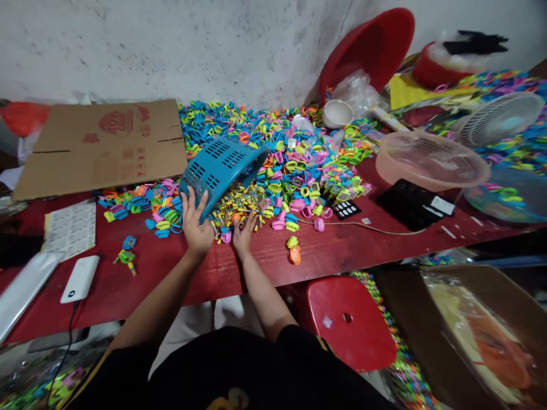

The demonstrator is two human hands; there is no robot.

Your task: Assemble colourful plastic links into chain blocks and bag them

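A blue plastic basket point(222, 162) with slotted sides is tipped on its side, its mouth facing right and down. My left hand point(197, 226) grips its near edge, fingers against the outside. Below the mouth lies a heap of small, mostly yellow pieces point(239, 202), too small to name. At the heap's near edge, my right hand point(244, 234) rests with fingers apart, touching the pieces and holding nothing I can see. Behind and around the basket spreads a big pile of colourful plastic toy watches point(294, 165).
Cardboard point(106, 148) lies at the left; a white power bank point(80, 279) with a cable sits nearer. On the right stand a pink basket point(431, 159), a black tray point(414, 202) and a fan point(499, 119). A red stool point(350, 324) stands below the red table's point(273, 267) edge.
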